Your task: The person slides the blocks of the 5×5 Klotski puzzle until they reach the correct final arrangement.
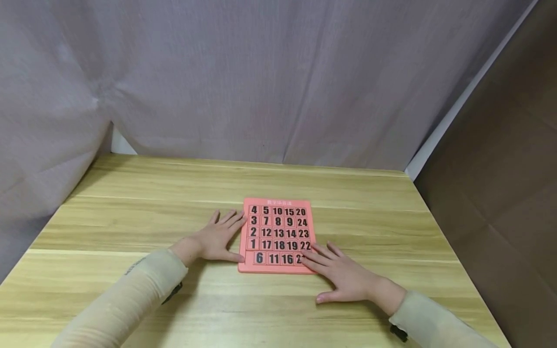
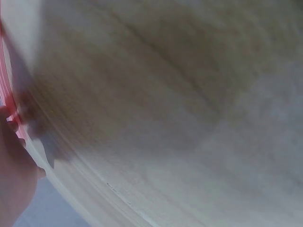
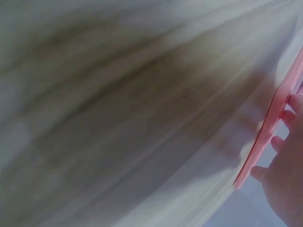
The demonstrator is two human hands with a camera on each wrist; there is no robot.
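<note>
- The flat coral-pink plastic sliding number puzzle is seen lying flat on the light wooden table, near the middle and somewhat toward the person; its slightly longer side runs away from the person, with the printed title strip at the far edge.
- Small square tiles with black numerals are held in its frame in a grid; in the bottom row the tile marked 6 sits shifted toward the right, so a narrow gap is left at the near left corner of the frame.
- The right hand is laid flat, fingers straight and spread, and nothing is gripped by it; its fingertips rest on the near right corner of the puzzle, over the last tile of the bottom row, whose numeral is partly hidden.
- From that hand the puzzle lies forward and to the left, and the bottom row runs leftward from the fingertips toward the gap.
- The left hand is likewise open and flat on the table, with its thumb and fingers set against the left edge of the frame; nothing is clasped.
- The tiles are touched only by the right hand, so it is judged the nearer one for any sliding along the bottom row, while the frame is braced by the left.
- In both wrist views only blurred wood grain, a pink edge and part of a hand are shown.
- A pale grey cloth backdrop hangs behind the table.
</note>
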